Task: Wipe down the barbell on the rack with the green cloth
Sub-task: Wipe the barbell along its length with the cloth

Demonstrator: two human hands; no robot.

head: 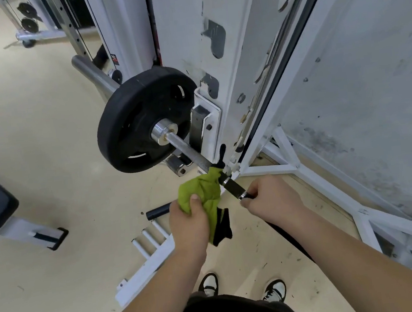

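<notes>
Barbell (186,150) rests on the rack (214,53). Your left hand (189,223) fingers clamp the bunched green cloth (203,191), tip touching the bar; right hand (273,199) fingers curl round its near end. Wrap cloth fully, then slide toward the plate (130,123).
</notes>
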